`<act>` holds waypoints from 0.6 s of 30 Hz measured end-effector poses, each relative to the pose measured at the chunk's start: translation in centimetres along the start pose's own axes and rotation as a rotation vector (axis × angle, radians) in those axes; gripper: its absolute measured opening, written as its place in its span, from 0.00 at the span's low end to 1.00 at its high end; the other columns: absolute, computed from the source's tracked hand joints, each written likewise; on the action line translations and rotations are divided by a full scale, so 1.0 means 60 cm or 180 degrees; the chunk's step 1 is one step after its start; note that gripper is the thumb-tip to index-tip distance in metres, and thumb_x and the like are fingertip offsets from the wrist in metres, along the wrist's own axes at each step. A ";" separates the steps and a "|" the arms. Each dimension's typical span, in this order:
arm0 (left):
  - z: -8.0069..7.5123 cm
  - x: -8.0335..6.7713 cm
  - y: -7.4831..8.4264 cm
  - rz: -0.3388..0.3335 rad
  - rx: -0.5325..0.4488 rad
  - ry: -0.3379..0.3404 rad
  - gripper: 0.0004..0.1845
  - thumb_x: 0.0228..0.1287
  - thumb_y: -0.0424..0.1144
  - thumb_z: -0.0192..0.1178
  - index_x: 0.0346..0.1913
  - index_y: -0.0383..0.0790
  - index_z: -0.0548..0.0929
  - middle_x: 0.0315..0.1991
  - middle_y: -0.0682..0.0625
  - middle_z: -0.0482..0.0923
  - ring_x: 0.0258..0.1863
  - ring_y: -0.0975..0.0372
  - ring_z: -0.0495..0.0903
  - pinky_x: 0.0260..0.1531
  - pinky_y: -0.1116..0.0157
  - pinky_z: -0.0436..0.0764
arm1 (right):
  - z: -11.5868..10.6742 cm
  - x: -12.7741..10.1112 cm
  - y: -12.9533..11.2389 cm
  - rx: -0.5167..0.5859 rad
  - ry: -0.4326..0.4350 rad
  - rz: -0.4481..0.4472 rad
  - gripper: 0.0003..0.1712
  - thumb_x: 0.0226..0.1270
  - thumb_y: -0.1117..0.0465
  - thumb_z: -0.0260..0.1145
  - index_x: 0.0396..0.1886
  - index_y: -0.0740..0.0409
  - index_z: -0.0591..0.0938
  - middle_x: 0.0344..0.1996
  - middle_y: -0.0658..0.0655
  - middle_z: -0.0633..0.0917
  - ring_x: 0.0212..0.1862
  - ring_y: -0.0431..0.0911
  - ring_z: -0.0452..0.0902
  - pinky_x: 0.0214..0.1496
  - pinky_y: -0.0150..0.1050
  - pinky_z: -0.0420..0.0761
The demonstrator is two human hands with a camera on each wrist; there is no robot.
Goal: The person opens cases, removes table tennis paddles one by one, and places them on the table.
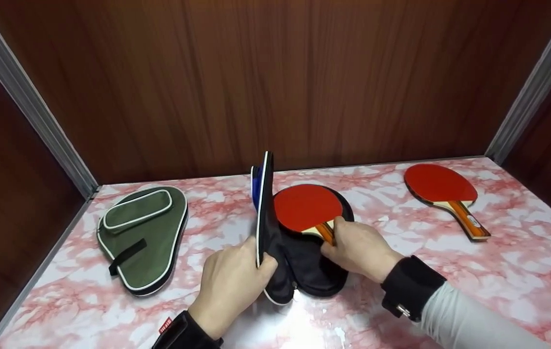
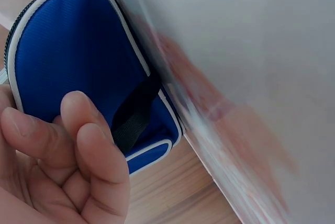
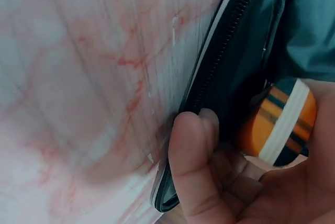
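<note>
A blue paddle case (image 2: 73, 41) with white piping stands unzipped in the middle of the table, its black inside (image 1: 316, 274) facing up on the right half. My left hand (image 1: 234, 274) pinches the edge of the raised cover, thumb on the inner side, and keeps it upright. With my right hand (image 1: 360, 247) I grip the handle (image 3: 280, 124) of a red table tennis paddle (image 1: 306, 207). Its blade lies over the open half of the case, red face up. In the right wrist view the fingertips are right at the zipper edge (image 3: 227, 41).
A green paddle case (image 1: 159, 247) with white piping, a small pocket and a black strap lies at the left. Another red paddle (image 1: 440, 183) rests at the right, handle toward me. The marbled table (image 1: 377, 310) meets a brown wood-look panel (image 1: 275, 87) behind.
</note>
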State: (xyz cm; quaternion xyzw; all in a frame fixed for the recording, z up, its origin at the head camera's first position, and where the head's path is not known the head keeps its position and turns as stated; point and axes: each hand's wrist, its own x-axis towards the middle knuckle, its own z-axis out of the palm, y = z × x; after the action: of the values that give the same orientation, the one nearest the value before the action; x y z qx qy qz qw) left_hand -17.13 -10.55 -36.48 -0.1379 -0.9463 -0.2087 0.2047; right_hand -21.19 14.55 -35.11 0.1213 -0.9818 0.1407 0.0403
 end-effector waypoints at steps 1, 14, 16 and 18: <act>0.000 -0.001 0.000 -0.0011 0.0005 -0.0007 0.11 0.63 0.45 0.65 0.27 0.49 0.76 0.16 0.52 0.74 0.19 0.47 0.81 0.20 0.51 0.70 | 0.002 -0.001 0.001 -0.0040 0.0068 -0.0040 0.16 0.68 0.58 0.72 0.40 0.65 0.78 0.22 0.56 0.78 0.26 0.54 0.80 0.37 0.54 0.84; 0.000 -0.001 0.001 0.0053 0.0018 0.0070 0.12 0.62 0.45 0.66 0.26 0.48 0.75 0.16 0.52 0.73 0.18 0.47 0.81 0.18 0.50 0.70 | 0.041 -0.025 0.023 -0.0875 0.1106 -0.0519 0.17 0.69 0.62 0.76 0.42 0.69 0.78 0.12 0.55 0.73 0.14 0.56 0.76 0.16 0.54 0.79; 0.001 -0.001 0.000 0.0069 0.0016 0.0094 0.12 0.62 0.44 0.66 0.26 0.48 0.75 0.15 0.52 0.73 0.18 0.47 0.81 0.18 0.50 0.70 | 0.041 -0.025 0.028 -0.0918 0.1196 -0.0596 0.18 0.68 0.61 0.78 0.40 0.67 0.77 0.12 0.53 0.71 0.12 0.55 0.74 0.14 0.53 0.78; 0.001 -0.002 0.000 0.0059 0.0006 0.0092 0.12 0.62 0.44 0.67 0.26 0.48 0.75 0.15 0.52 0.73 0.18 0.47 0.81 0.18 0.50 0.70 | 0.039 -0.024 0.031 -0.0946 0.1274 -0.0677 0.18 0.67 0.61 0.78 0.38 0.64 0.76 0.11 0.52 0.69 0.11 0.55 0.72 0.13 0.53 0.77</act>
State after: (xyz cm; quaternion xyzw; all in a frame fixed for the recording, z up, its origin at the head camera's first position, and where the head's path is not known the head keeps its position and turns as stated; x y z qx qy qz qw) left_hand -17.06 -10.55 -36.59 -0.1435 -0.9421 -0.2079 0.2204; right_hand -20.39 15.96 -38.02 0.1863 -0.9459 0.0112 0.2655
